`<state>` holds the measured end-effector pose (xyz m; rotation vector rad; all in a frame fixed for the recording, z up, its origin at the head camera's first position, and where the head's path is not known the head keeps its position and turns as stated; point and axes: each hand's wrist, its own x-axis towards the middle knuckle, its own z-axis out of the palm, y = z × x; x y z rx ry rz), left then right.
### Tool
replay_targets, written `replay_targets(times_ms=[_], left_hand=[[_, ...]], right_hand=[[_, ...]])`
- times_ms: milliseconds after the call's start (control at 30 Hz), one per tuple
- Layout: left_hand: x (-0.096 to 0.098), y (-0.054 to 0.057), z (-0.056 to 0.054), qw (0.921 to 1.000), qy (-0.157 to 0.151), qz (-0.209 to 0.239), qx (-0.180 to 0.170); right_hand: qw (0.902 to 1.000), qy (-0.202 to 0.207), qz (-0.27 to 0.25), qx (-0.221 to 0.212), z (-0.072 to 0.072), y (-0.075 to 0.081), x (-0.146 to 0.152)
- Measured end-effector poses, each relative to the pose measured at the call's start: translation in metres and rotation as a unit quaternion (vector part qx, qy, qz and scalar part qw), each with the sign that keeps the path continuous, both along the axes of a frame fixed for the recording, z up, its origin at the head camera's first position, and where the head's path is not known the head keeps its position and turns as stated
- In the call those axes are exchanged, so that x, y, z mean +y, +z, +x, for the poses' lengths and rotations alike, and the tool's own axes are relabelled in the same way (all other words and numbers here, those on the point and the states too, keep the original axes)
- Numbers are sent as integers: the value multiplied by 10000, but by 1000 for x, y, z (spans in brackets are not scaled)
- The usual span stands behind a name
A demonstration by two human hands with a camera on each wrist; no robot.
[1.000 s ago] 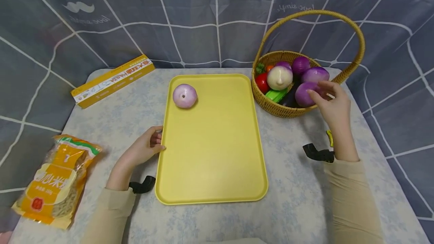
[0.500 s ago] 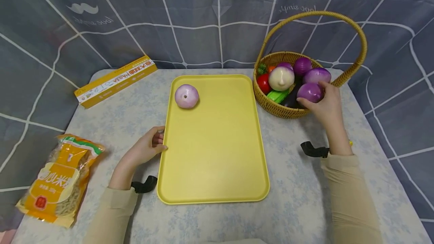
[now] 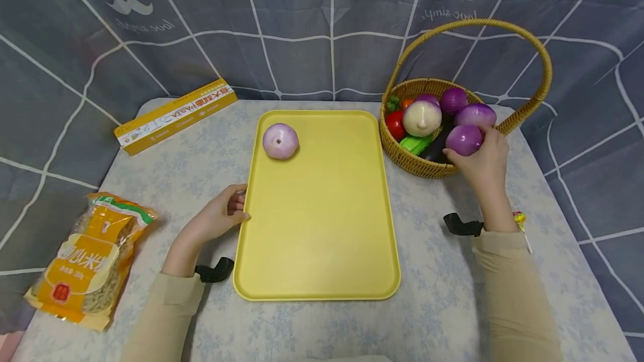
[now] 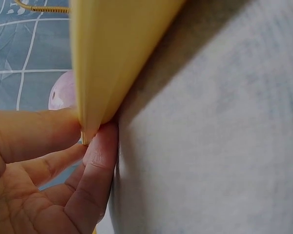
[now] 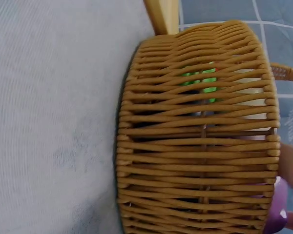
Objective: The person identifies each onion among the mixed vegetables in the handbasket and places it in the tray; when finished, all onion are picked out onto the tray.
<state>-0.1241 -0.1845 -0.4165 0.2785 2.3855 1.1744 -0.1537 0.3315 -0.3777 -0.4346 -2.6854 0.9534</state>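
At the left edge of the yellow tray [image 3: 322, 211], my left hand [image 3: 219, 215] pinches the rim between thumb and fingers; the left wrist view shows this rim [image 4: 90, 97] close up. A pale purple onion [image 3: 280, 141] sits in the tray's far left corner. My right hand [image 3: 485, 158] reaches over the near right rim of a wicker basket [image 3: 420, 166]. Its thumb and fingers hold a purple onion [image 3: 464, 140] inside. In the right wrist view the basket wall [image 5: 200, 146] hides most of that hand; part of the onion [image 5: 278, 207] shows at the right edge.
The basket also holds a white turnip-like vegetable [image 3: 421, 119], a tomato [image 3: 395, 125], a green vegetable [image 3: 415, 144] and more onions [image 3: 454, 100]. A tall handle [image 3: 478, 22] arches over it. A pasta box [image 3: 176, 116], a food bag [image 3: 90, 261] and a lollipop [image 3: 519, 217] lie around.
My right hand has lowered its thumb and fingers around the near onion in the basket. The left hand keeps its hold on the tray rim. The view has shifted slightly.
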Motion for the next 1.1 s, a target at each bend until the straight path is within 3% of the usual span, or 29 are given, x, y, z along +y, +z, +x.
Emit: replay_targets(times_ms=[133,267,433,567,700,900,1100], left_hand=[[1,1,-1,10000,-20,-12,5],[2,2,-2,10000,-31,-42,-23],[2,4,-3,9999,6,-136,13],[3,4,-3,9998,29,-196,71],[4,2,-2,9997,45,-230,118],[5,2,1,9997,51,-180,148],[6,3,3,9998,43,-99,151]], right_hand=[[9969,-222,-718,248,6,6,-6],[9868,-165,-1543,466,11,17,-23],[9658,531,-2505,399,4,27,-62],[9484,1271,-2894,258,-10,22,-99],[9403,1789,-2895,-64,-28,9,-135],[9355,2120,-2739,-691,-55,-11,-177],[9516,2270,-1901,-821,-74,-30,-203]])
